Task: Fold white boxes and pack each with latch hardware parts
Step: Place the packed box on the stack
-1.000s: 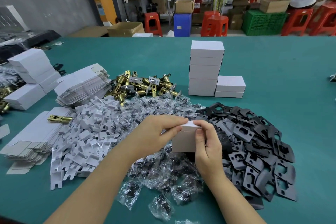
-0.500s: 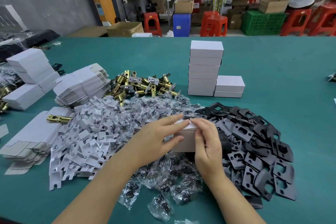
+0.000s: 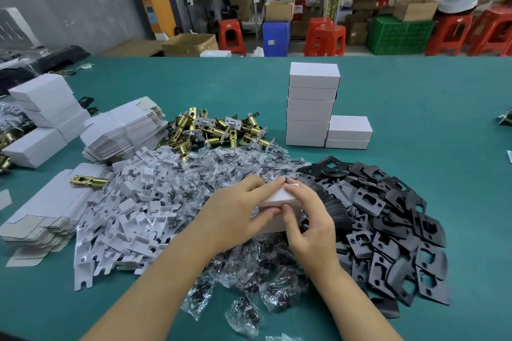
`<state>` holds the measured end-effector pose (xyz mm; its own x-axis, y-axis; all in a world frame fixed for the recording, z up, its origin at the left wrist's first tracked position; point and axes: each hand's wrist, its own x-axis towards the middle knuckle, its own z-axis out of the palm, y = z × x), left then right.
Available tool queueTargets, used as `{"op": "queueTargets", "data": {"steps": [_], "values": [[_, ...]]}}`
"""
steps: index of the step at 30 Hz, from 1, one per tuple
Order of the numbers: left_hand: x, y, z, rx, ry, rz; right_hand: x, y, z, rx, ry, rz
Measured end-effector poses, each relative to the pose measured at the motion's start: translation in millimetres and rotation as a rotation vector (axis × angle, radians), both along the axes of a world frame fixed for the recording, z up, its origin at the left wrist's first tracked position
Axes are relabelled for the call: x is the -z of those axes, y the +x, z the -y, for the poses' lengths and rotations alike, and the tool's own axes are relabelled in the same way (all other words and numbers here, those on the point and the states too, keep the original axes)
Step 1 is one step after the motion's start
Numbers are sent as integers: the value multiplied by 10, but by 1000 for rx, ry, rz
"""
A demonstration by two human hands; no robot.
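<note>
A small white box (image 3: 279, 198) sits above the pile of clear screw bags (image 3: 241, 266), held between both hands. My left hand (image 3: 235, 213) grips its left side, thumb on the front and fingers over the top. My right hand (image 3: 307, 219) holds its right end, with fingertips pressing the lid flap down. Brass latch bolts (image 3: 219, 133) lie heaped behind. Black strike plates (image 3: 388, 219) are piled to the right. White cardboard inserts (image 3: 133, 210) are piled to the left.
Finished white boxes (image 3: 313, 104) stand stacked at the back centre, with more boxes (image 3: 44, 108) at the far left. Flat unfolded box blanks (image 3: 124, 127) lie in stacks at left. One loose latch bolt (image 3: 88, 181) rests on a blank stack. The green table (image 3: 443, 119) extends right.
The lid flap has come down from raised to nearly flat on the box. Both hands have closed in over the top of the box.
</note>
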<state>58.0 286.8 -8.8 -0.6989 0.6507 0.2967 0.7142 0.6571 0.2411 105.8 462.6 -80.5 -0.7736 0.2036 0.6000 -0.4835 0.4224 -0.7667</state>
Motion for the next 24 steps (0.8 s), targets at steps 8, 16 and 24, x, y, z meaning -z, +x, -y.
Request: {"op": "queueTargets", "data": {"steps": [8,16,24], "values": [[8,-140,-107,-262,380,390,18,15,51,9,-2,102],[1,-2,-408,-324,1220,1129,-39,-10,-23,112,-38,144],[-20,99,-610,-198,869,975,-77,56,29,217,-75,273]]}}
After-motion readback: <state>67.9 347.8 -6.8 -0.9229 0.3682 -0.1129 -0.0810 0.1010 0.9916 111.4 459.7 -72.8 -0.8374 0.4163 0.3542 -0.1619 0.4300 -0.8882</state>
